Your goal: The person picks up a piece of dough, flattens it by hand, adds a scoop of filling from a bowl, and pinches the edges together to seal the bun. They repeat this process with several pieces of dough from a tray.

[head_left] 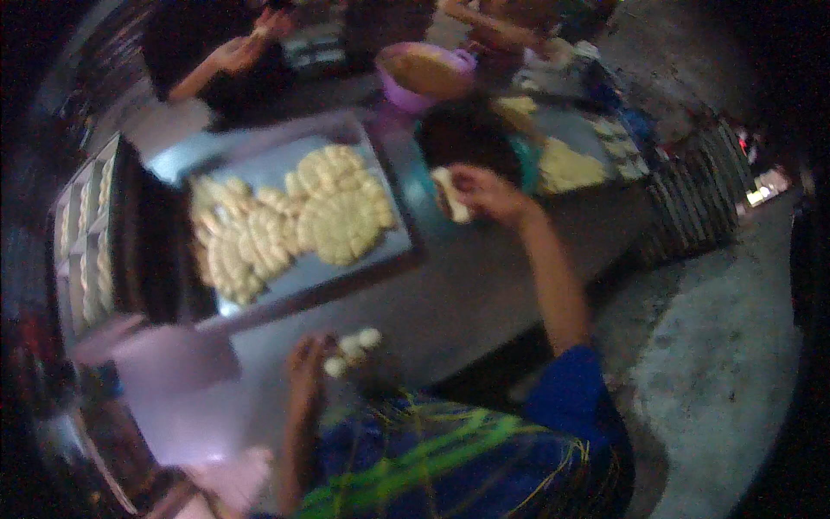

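And a pale dough piece (451,195) is pinched by the right hand (491,195) beside the teal bowl (526,157); held loosely, it could be dropped! The left hand's (305,362) grip cannot be told.

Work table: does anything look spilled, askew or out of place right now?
Nothing clearly stands out. The dough pieces sit inside the tray, and the small pale balls lie close together beside the left hand. Blur could hide small spills.
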Available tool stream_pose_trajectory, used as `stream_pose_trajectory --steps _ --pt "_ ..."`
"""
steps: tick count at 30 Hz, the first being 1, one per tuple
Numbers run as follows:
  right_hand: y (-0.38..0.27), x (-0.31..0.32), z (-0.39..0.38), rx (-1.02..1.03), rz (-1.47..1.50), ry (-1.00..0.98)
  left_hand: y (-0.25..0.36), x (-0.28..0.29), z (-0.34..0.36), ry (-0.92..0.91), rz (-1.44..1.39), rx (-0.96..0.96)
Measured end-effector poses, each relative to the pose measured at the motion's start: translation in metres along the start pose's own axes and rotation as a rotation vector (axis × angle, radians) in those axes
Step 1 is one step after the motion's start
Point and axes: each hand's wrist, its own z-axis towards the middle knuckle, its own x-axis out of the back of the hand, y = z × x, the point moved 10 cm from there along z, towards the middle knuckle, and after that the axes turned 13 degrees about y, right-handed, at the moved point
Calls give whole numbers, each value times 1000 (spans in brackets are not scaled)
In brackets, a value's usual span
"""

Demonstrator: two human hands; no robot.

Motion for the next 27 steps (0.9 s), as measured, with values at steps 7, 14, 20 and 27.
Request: stream_pose_trajectory --steps 7,14,20,27 --pt "-11 -178 -73 47 603 -23 16 -120 -8 -313 -384 354" --pt "16 -203 -81 48 789 93 28 -95 -12 -282 -573 426" --pt "-18 -205 -111 696 -108 258 41 -84 10 -146 -674 232" --pt "-62 -224 -132 948 -708 258 85 -57 4 3 -146 -232"
